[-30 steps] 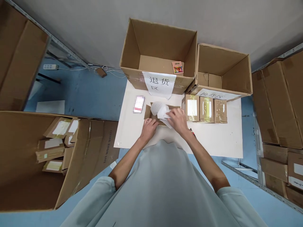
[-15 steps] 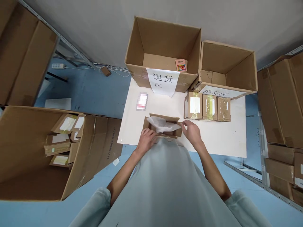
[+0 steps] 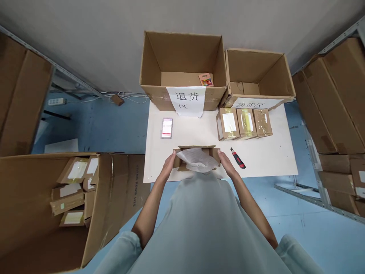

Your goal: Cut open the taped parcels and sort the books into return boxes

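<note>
**White wrap crosswise between both hands, over the open box**

From my end, the small open brown cardboard box [image 3: 176,161] sits close to the bench [image 3: 265,163]'s front edge, its long axis running side to side. A crumpled, translucent white wrap [image 3: 196,158] lies lengthwise in and over its mouth, inward of both sets of fingers; neither hand looks clearly nearer. My left hand [image 3: 167,165] meets the left end flap and my right hand [image 3: 226,163] the right one, fingers almost straight. I can't tell whether either pinches cardboard.

The red-and-black utility knife [image 3: 238,158] lies just beside the right hand, on its outer side. Three taped brown boxes [image 3: 247,122] stand beyond it, before the large open carton [image 3: 287,82] at the back right corner. I see nothing on top of the wrap.
</note>
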The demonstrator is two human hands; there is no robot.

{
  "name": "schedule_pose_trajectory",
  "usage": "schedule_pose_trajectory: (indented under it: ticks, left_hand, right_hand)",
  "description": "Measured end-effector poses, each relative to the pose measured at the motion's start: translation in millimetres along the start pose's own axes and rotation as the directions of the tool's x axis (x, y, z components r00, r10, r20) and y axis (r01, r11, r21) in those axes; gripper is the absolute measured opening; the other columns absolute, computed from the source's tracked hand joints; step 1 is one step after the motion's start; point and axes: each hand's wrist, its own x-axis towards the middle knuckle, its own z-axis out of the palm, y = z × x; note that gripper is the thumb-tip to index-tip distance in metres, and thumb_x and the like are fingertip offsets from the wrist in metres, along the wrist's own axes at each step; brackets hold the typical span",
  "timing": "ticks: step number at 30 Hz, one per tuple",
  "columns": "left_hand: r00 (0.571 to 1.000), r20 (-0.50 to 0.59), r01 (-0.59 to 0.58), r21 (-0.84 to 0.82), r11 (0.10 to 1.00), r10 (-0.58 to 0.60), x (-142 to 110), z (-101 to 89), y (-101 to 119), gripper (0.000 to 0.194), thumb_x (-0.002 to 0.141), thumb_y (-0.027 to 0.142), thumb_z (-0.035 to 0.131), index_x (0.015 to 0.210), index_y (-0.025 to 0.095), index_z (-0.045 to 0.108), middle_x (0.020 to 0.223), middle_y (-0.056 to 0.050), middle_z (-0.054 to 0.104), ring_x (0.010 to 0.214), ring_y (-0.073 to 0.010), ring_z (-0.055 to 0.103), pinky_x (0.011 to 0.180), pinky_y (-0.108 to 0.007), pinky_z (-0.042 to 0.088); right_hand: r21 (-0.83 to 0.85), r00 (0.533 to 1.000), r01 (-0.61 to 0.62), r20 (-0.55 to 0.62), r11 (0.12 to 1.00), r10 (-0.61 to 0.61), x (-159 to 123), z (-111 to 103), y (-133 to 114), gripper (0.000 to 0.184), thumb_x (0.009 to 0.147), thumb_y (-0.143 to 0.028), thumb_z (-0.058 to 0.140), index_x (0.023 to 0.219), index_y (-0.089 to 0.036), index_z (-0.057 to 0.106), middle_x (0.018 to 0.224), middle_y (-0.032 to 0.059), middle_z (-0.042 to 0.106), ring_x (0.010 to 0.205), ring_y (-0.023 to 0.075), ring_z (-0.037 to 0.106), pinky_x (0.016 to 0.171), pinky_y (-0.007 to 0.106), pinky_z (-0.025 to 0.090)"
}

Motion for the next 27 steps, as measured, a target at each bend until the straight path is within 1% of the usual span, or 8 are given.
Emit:
schedule_pose_trajectory:
  ticks: [3,6,9,12,16,20,23,27]
  left_hand:
    - [0.999,-0.021,-0.045,0.065,0.997,0.046,-12.5,3.3,16.0,0.078,0.105,0.087,0.047,0.138,0.022,0.073,0.154,-0.015,0.073,0.147,-0.0363,0.063,0.123,-0.046,0.049]
    - [0.991,0.034,-0.131,0.071,0.989,0.129,-21.6,7.7,35.8,0.071,0.107,0.082,0.05,0.138,0.023,0.071,0.153,-0.013,0.072,0.147,-0.034,0.062,0.124,-0.043,0.047]
    - [0.962,0.148,-0.243,0.067,0.968,0.231,-24.4,21.3,56.3,0.069,0.107,0.083,0.049,0.127,0.021,0.072,0.135,-0.012,0.077,0.132,-0.0313,0.067,0.115,-0.04,0.051]
    - [0.905,0.283,-0.351,0.072,0.933,0.319,-21.9,50.7,76.1,0.068,0.106,0.084,0.049,0.116,0.021,0.071,0.116,-0.008,0.076,0.113,-0.0274,0.068,0.104,-0.037,0.053]
    - [0.794,0.484,-0.462,0.086,0.883,0.368,-23.8,114.9,100.6,0.065,0.105,0.083,0.051,0.112,0.021,0.071,0.107,-0.006,0.074,0.109,-0.0257,0.068,0.103,-0.035,0.053]
    - [0.638,0.689,-0.538,0.081,0.839,0.343,-45.5,197.3,113.6,0.063,0.105,0.08,0.055,0.116,0.021,0.073,0.115,-0.008,0.078,0.117,-0.0269,0.071,0.108,-0.035,0.055]
    - [0.554,0.783,-0.552,0.091,0.829,0.283,-69.5,265.6,108.8,0.057,0.107,0.072,0.059,0.126,0.02,0.073,0.132,-0.012,0.08,0.131,-0.0297,0.072,0.116,-0.038,0.054]
    - [0.454,0.879,-0.58,0.167,0.797,0.146,-103.6,358.2,91.6,0.048,0.109,0.061,0.061,0.133,0.021,0.073,0.142,-0.011,0.079,0.139,-0.0302,0.071,0.122,-0.041,0.052]
  right_hand:
    - [-0.002,0.996,-0.001,-0.087,1.0,0.001,-14.4,1.7,-12.6,0.082,0.103,-0.087,0.053,0.147,-0.02,0.072,0.153,0.0164,0.074,0.148,0.0341,0.063,0.129,0.048,0.048]
    - [0.049,0.978,0.109,-0.187,0.993,-0.098,-39.3,-8.3,-21.5,0.085,0.104,-0.088,0.051,0.152,-0.02,0.07,0.157,0.0153,0.072,0.152,0.0336,0.062,0.13,0.047,0.047]
    - [0.09,0.926,0.2,-0.342,0.976,-0.158,-75.7,-25.0,-23.2,0.084,0.105,-0.088,0.05,0.154,-0.022,0.069,0.158,0.0138,0.071,0.153,0.0325,0.06,0.129,0.045,0.048]
    - [0.086,0.852,0.185,-0.511,0.979,-0.116,-118.5,-43.1,-15.5,0.082,0.107,-0.086,0.049,0.152,-0.02,0.069,0.156,0.0154,0.072,0.151,0.0338,0.061,0.126,0.047,0.051]
    - [0.103,0.718,0.091,-0.696,0.99,0.007,-174.4,-69.0,14.2,0.079,0.108,-0.084,0.047,0.151,-0.021,0.069,0.151,0.0162,0.074,0.145,0.0338,0.064,0.122,0.048,0.053]
    - [0.138,0.566,-0.008,-0.816,0.99,0.118,-222.5,-100.3,62.5,0.086,0.102,-0.091,0.047,0.143,-0.019,0.072,0.146,0.0182,0.075,0.137,0.0359,0.068,0.12,0.054,0.052]
    - [0.222,0.461,-0.095,-0.854,0.97,0.241,-255.9,-124.5,99.9,0.095,0.096,-0.096,0.047,0.139,-0.016,0.073,0.137,0.0217,0.077,0.131,0.0387,0.069,0.114,0.055,0.055]
    - [0.362,0.356,-0.187,-0.841,0.913,0.407,-301.6,-153.6,146.0,0.103,0.095,-0.098,0.043,0.147,-0.014,0.068,0.142,0.025,0.075,0.134,0.0415,0.068,0.115,0.055,0.054]
